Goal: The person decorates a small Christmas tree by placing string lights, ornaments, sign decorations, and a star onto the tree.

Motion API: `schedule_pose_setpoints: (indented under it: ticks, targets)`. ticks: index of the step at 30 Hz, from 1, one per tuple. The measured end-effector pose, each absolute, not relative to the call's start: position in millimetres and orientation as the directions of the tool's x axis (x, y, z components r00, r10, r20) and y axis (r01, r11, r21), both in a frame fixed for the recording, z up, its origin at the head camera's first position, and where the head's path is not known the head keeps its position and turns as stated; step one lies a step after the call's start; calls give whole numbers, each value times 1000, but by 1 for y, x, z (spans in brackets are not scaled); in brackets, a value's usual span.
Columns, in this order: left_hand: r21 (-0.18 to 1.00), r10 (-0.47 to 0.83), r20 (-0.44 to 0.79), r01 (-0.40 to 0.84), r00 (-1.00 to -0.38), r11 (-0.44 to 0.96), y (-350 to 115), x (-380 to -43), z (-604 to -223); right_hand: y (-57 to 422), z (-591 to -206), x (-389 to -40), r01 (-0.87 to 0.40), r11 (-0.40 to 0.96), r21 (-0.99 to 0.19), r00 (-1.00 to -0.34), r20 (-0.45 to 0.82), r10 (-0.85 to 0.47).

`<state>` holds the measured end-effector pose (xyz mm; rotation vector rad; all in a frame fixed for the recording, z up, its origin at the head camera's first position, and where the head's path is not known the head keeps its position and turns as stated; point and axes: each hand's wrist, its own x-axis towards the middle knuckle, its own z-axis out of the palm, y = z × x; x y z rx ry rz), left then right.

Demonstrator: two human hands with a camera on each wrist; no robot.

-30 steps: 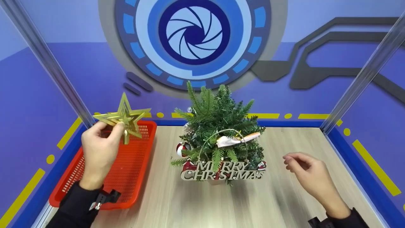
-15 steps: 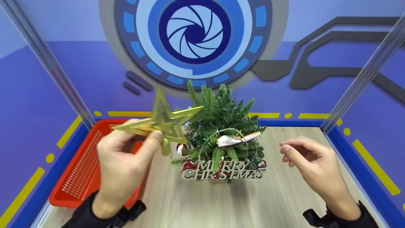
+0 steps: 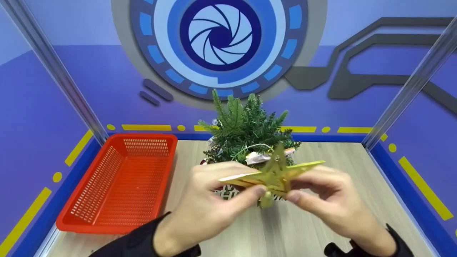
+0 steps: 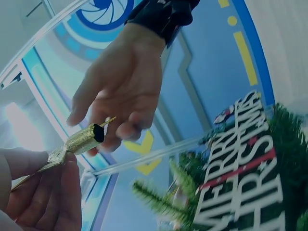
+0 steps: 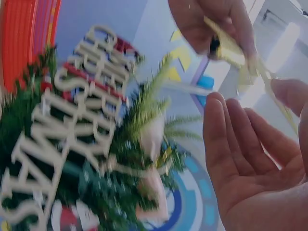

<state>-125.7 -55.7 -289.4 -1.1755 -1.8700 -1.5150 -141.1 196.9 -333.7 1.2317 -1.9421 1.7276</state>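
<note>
My left hand (image 3: 207, 203) pinches a gold star tree topper (image 3: 273, 176) between thumb and fingers, upright in front of a small Christmas tree (image 3: 246, 125). In the left wrist view the topper's hollow socket (image 4: 84, 139) points away from the pinching fingers (image 4: 67, 192). My right hand (image 3: 332, 203) is at the star's right side, thumb by the lower point and fingers behind the right one. Its fingers (image 5: 236, 134) look loosely extended in the right wrist view, not closed on the star. A "MERRY CHRISTMAS" sign (image 5: 72, 110) hangs on the tree, mostly covered in the head view.
A red perforated basket (image 3: 125, 189) stands on the left of the wooden table (image 3: 321, 153). A white and orange ornament (image 3: 259, 157) sits on the tree's front. Printed panels (image 3: 357, 110) and metal posts (image 3: 403, 92) enclose the table.
My left hand has carried the star from over the basket rightward to the front of the tree. My right hand has moved left to meet it.
</note>
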Motion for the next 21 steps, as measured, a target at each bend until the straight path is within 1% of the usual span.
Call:
schedule_pose_setpoints:
  ticks: [2, 4, 8, 10, 13, 14, 17, 21]
  targets:
    - [591, 357, 749, 806, -559, 21, -51, -126, -291, 192, -334, -141, -739, -47, -672, -595, 685, -420]
    - [648, 371, 706, 762, -604, 9, -48, -128, -292, 189, -335, -142, -740, -45, -671, -596, 685, -419]
    - [726, 383, 637, 688, -669, -6, -45, -132, -293, 190, -336, -142, -691, -55, -721, -644, 648, -408]
    - [751, 393, 608, 660, -690, -2, -45, -133, -293, 191, -337, -143, -665, -64, -744, -664, 628, -406]
    - [778, 406, 571, 628, -713, 10, -45, -134, -291, 193, -336, -145, -659, -74, -748, -665, 626, -407]
    - [782, 408, 565, 623, -717, 9, -45, -135, -292, 194, -335, -146, -669, -72, -740, -658, 634, -406]
    - [759, 407, 592, 651, -696, 8, -46, -140, -292, 199, -330, -151, -683, -85, -725, -643, 653, -401]
    - [723, 375, 630, 690, -680, 36, -52, -146, -279, 207, -320, -162, -682, -92, -725, -648, 658, -383]
